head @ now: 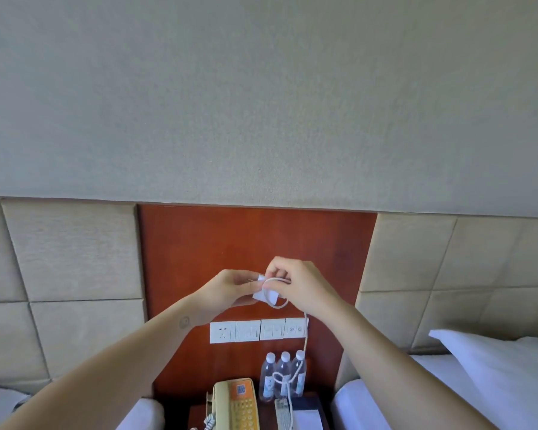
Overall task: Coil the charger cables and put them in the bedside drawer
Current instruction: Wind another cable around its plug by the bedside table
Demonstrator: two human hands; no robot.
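Both hands are raised in front of the red wooden wall panel. My left hand (227, 288) pinches a white charger plug (269, 293). My right hand (295, 282) holds the white charger cable (277, 304), which forms one loop around the plug. The rest of the cable hangs down past the wall switches, loops loosely in front of the bottles and trails onto the bedside table (199, 412). No drawer is in view.
A row of white sockets and switches (257, 330) sits on the panel below my hands. On the bedside table stand three water bottles (283, 377), a beige telephone (235, 405) and a remote control (282, 414). Beds with white linen flank the table.
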